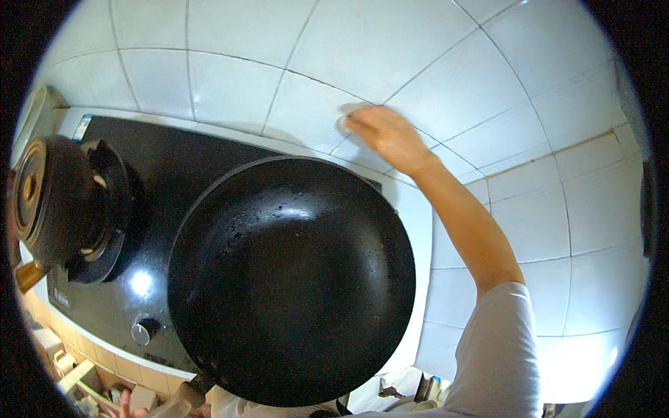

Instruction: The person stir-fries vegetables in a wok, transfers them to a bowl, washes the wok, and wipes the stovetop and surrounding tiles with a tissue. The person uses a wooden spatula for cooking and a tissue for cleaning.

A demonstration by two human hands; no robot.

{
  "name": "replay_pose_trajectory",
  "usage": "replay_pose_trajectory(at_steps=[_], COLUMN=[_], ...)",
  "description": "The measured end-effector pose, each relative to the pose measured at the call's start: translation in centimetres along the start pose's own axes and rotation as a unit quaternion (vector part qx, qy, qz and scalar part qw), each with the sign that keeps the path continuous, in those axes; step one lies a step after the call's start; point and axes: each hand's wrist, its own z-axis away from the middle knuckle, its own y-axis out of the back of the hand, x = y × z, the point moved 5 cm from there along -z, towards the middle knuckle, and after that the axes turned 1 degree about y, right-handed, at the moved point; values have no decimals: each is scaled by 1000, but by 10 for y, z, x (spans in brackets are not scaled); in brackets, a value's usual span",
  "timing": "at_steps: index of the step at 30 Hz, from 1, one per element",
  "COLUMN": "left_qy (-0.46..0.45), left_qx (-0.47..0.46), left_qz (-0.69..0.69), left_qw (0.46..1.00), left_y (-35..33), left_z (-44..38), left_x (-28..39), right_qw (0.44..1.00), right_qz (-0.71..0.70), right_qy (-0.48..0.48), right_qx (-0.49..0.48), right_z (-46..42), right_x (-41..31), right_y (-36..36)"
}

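Note:
My right hand (389,137) is raised against the white tiled wall (339,36) behind the stove. Its curled fingers hold a small pale cloth or pad (347,111), blurred and partly hidden by the hand. Below my forearm, a large black wok (298,271) covers the right part of the black glass cooktop (162,151). The wok's handle (180,399) points to the lower left. At the bottom edge, my left hand (130,408) shows only as a few fingertips beside this handle; its grip is cut off by the frame. A few droplets dot the wok's inner surface.
A dark lidded pot (55,204) with a wooden handle (30,276) stands on the left burner. A control knob (142,332) sits near the cooktop's front edge. Shelves with assorted items (89,381) lie low at the left. Wall tiles continue around the right corner.

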Motion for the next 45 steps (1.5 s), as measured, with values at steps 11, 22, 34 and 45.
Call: replay_pose_trajectory(at_steps=[11, 22, 34, 45], left_qy=[240, 193, 108, 80], left_qx=[-50, -155, -137, -137], left_qz=[-235, -342, -502, -556], left_qw=[941, 906, 847, 816], left_y=[160, 186, 164, 153], left_z=[-26, -61, -55, -54], left_x=[-202, -224, -208, -206], right_qw=[988, 901, 907, 736], right_qz=[86, 137, 110, 177], right_qy=[-14, -233, -255, -375], right_qx=[131, 340, 317, 535], right_z=[67, 160, 190, 211], right_x=[19, 61, 63, 139], right_y=[22, 53, 34, 145])
